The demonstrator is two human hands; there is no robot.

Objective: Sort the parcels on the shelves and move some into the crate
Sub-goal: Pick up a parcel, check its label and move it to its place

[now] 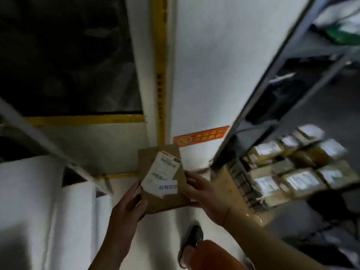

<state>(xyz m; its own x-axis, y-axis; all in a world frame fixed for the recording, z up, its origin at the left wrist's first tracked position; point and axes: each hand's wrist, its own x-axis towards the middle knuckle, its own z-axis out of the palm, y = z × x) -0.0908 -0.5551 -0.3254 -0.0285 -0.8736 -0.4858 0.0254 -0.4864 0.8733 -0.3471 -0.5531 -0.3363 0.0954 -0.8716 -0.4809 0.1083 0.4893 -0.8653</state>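
Note:
A flat brown cardboard parcel [155, 199] with a white shipping label and a small barcode sticker is held up in front of me. My left hand [128, 207] grips its lower left edge, thumb on the front. My right hand [204, 195] holds its right edge with the fingers behind and the thumb on top. To the right, a metal shelf [253, 106] carries several brown parcels [292, 180] with white labels, stacked in rows. No crate is in view.
A white wall with yellow tape strips [160, 75] and a red sign [200, 136] stands straight ahead. A grey shelf post [48, 143] slants across the left. My foot in a dark sandal [192, 238] is on the pale floor below.

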